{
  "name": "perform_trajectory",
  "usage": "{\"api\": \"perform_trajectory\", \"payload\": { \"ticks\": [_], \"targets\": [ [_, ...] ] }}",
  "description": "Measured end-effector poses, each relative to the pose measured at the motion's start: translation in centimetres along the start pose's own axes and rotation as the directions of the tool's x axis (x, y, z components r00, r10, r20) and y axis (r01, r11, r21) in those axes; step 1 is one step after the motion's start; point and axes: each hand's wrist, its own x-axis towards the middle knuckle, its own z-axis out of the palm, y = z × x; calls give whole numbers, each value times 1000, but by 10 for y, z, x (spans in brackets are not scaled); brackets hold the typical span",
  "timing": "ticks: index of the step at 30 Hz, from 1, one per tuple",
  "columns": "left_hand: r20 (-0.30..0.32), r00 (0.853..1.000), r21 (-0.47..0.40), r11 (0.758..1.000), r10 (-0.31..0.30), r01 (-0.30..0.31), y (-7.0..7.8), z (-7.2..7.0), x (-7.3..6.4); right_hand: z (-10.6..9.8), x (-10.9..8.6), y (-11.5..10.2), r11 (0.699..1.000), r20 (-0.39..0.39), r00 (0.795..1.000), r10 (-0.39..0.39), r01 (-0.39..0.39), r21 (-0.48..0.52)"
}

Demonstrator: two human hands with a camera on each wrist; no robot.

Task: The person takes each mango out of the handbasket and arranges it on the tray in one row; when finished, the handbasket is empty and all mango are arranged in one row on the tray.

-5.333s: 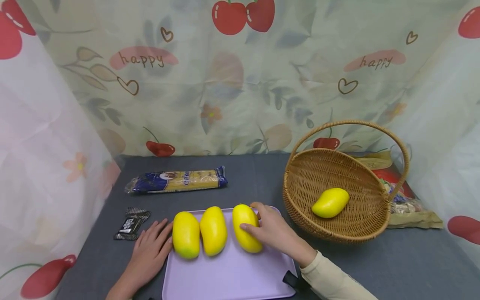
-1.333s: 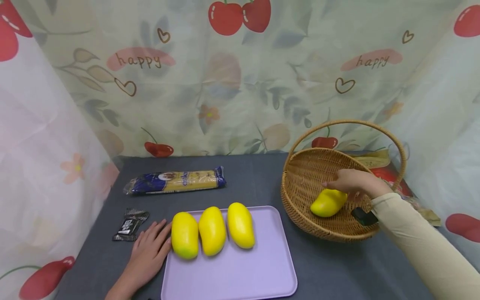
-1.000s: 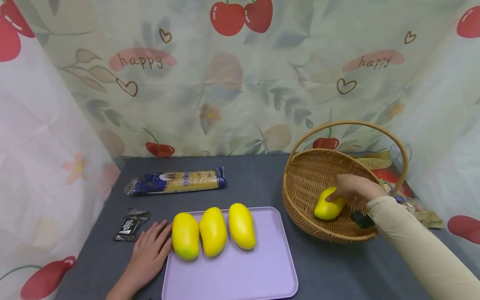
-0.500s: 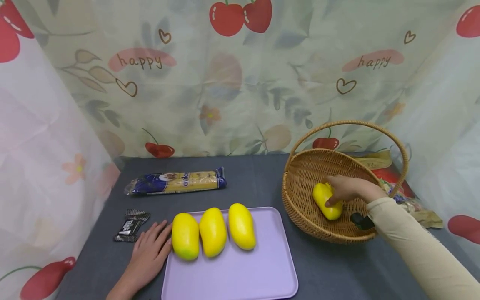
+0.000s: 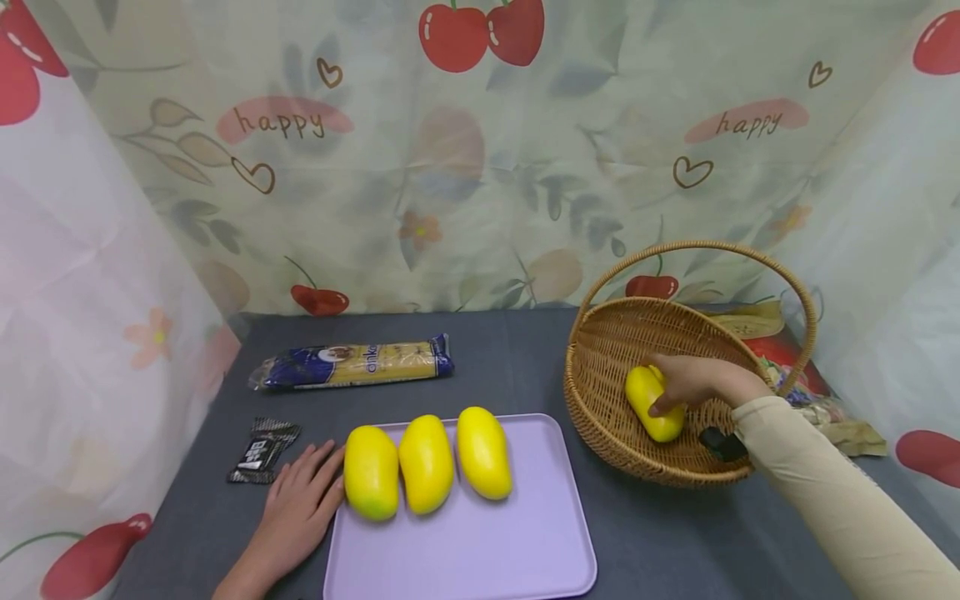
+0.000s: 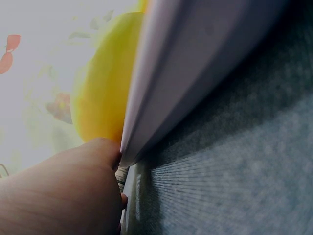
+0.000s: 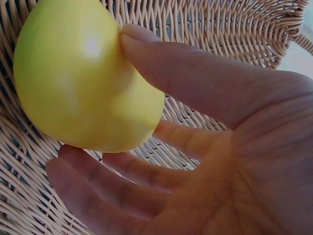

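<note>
My right hand (image 5: 686,382) reaches into the wicker basket (image 5: 600,417) and grips a yellow mango (image 5: 652,404). In the right wrist view the thumb (image 7: 171,68) presses one side of this mango (image 7: 83,83), with the fingers curved round the other side. Three more mangoes stand side by side along the far left of a lilac tray: the left mango (image 5: 371,473), the middle mango (image 5: 426,465) and the right mango (image 5: 483,454). At the left edge of the tray (image 5: 480,550) my left hand (image 5: 296,504) lies with extended fingers, its fingertips by the left mango.
A pack of spaghetti (image 5: 367,362) lies behind the tray. Left of it sits a small black wrapped packet (image 5: 262,450). Behind the basket, whose handle (image 5: 705,246) arches high, is a brown and red bag (image 5: 847,437). A printed curtain (image 5: 487,208) hangs around the table.
The right hand has left the right mango on the tray and gone over to the basket. There it has taken hold of the mango and turned it. The left hand stays put.
</note>
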Motion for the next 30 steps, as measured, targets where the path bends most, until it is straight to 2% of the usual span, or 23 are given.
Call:
{"api": "perform_trajectory", "payload": {
  "ticks": [8,30],
  "targets": [
    [12,1000,-5,1000,-12,12,-1,2,1,1,2,2,1000,1,1000,10,-10,-4],
    [-15,1000,-1,1000,14,-14,1,0,-2,5,2,2,1000,-20,1000,22,-21,12]
  ]
}}
